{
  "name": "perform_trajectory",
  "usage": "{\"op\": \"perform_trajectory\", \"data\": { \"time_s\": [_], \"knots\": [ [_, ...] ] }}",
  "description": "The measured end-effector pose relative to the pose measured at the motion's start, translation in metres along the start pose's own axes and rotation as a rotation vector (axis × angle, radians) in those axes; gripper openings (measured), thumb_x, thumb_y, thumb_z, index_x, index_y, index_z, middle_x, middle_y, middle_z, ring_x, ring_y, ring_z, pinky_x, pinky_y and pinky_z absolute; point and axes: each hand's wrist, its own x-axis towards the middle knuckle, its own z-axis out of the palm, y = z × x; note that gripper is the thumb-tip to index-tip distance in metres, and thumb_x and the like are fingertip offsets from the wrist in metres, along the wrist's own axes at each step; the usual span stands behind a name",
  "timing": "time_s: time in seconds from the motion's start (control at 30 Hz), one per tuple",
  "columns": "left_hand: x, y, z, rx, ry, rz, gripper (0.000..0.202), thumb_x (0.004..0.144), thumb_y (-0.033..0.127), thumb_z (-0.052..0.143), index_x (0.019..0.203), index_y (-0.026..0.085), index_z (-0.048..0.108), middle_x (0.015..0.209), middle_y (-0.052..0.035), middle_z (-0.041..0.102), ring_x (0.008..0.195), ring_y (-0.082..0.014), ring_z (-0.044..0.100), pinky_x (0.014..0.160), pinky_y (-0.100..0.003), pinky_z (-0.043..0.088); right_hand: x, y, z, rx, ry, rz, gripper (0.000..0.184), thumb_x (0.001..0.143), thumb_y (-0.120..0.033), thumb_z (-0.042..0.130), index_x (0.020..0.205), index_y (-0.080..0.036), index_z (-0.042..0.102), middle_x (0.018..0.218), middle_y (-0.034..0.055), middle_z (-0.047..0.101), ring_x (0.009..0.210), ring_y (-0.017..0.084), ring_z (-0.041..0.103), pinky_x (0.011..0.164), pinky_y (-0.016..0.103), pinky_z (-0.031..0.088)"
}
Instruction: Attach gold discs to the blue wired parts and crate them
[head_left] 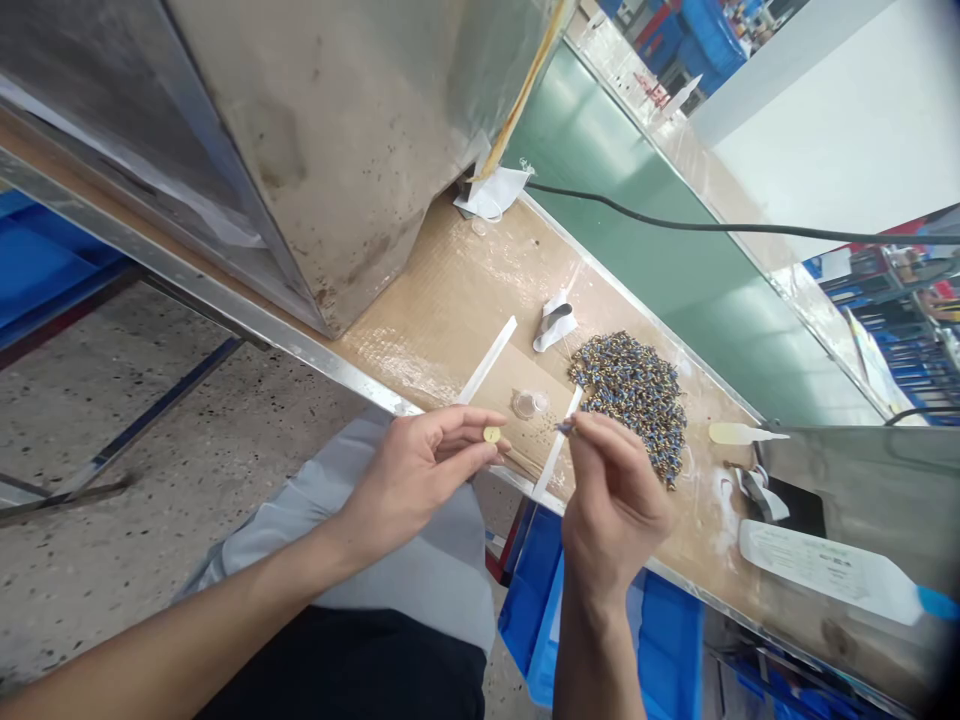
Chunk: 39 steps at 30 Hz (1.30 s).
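Between the thumb and fingers of my left hand (420, 470) is a small round yellow disc (491, 434), held above the table's front edge. My right hand (611, 485) pinches a tiny blue-grey piece (564, 427) at its fingertips, a short way right of the disc. Behind my right hand lies a heap of small blue and brass-coloured parts (634, 395), which the hand partly covers. A small clear round dish (529, 403) sits on the cardboard-coloured tabletop (420, 320) just beyond my hands, with tiny specks beside it.
A large metal housing (360, 130) stands at the left. White tape strips (487, 360) cross the table. At the right are a squeeze bottle (742, 433) and a white bottle with blue cap (832, 570). Blue bins (675, 640) sit below. A black cable (660, 222) hangs behind.
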Motion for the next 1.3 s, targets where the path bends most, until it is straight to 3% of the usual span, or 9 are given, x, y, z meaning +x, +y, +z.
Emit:
{"op": "perform_trajectory", "data": {
  "time_s": [0.27, 0.43, 0.7, 1.03, 1.3],
  "knots": [
    [-0.007, 0.008, 0.01, 0.146, 0.005, 0.107, 0.026, 0.104, 0.026, 0.082, 0.129, 0.028, 0.087, 0.12, 0.0011, 0.091, 0.11, -0.0193, 0.088, 0.099, -0.023, 0.07, -0.033, -0.013, 0.005, 0.108, -0.099, 0.088, 0.016, 0.105, -0.017, 0.079, 0.112, -0.029, 0.088, 0.118, 0.0047, 0.085, 0.113, 0.023, 0.082, 0.099, 0.04, 0.069],
    [-0.01, 0.008, 0.01, 0.213, -0.027, 0.154, 0.029, 0.108, 0.03, 0.078, 0.136, 0.03, 0.085, 0.129, 0.0001, 0.09, 0.112, -0.0198, 0.088, 0.102, -0.024, 0.069, -0.033, -0.012, 0.005, 0.115, -0.134, 0.083, 0.017, 0.106, -0.018, 0.08, 0.113, -0.03, 0.088, 0.118, 0.0047, 0.084, 0.112, 0.022, 0.082, 0.096, 0.037, 0.07],
    [-0.011, 0.013, 0.011, 0.265, -0.034, 0.154, 0.029, 0.108, 0.027, 0.076, 0.136, 0.028, 0.085, 0.125, -0.0023, 0.091, 0.112, -0.0244, 0.089, 0.104, -0.033, 0.071, -0.033, -0.011, 0.003, 0.08, -0.157, 0.032, 0.019, 0.105, -0.017, 0.08, 0.114, -0.031, 0.088, 0.117, 0.0036, 0.086, 0.11, 0.022, 0.083, 0.096, 0.036, 0.07],
    [-0.014, 0.013, 0.011, 0.281, -0.023, 0.147, 0.031, 0.109, 0.03, 0.077, 0.138, 0.03, 0.085, 0.127, -0.001, 0.09, 0.113, -0.0228, 0.088, 0.105, -0.031, 0.071, -0.033, -0.013, 0.003, 0.07, -0.16, 0.017, 0.021, 0.104, -0.015, 0.081, 0.115, -0.032, 0.088, 0.118, 0.0031, 0.086, 0.111, 0.021, 0.083, 0.096, 0.035, 0.07],
    [-0.014, 0.016, 0.011, 0.32, -0.04, 0.157, 0.03, 0.109, 0.025, 0.074, 0.137, 0.028, 0.085, 0.129, -0.0022, 0.09, 0.114, -0.0242, 0.088, 0.104, -0.033, 0.071, -0.032, -0.015, 0.0, 0.007, -0.187, -0.075, 0.026, 0.103, -0.009, 0.079, 0.117, -0.03, 0.088, 0.119, 0.0036, 0.086, 0.109, 0.023, 0.085, 0.096, 0.038, 0.072]
  ]
}}
